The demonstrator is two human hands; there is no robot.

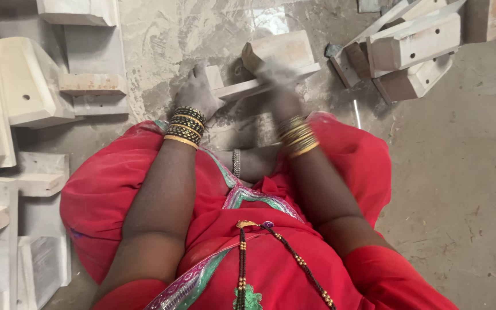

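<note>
A pale wooden piece (279, 57), a block on a flat base, lies on the dusty floor in front of me. My left hand (197, 92) presses on its left end, fingers wrapped around the edge. My right hand (279, 86) is blurred with motion and rests on the front of the piece; I cannot tell whether it grips a small rubbing tool. Both wrists carry gold and dark bangles. Red cloth covers my knees below the hands.
Several similar pale wooden blocks are stacked along the left (30, 80). Another pile with drilled holes lies at the top right (414, 46). My foot with an anklet (248, 163) sits under the piece. Bare concrete floor (460, 172) spreads to the right.
</note>
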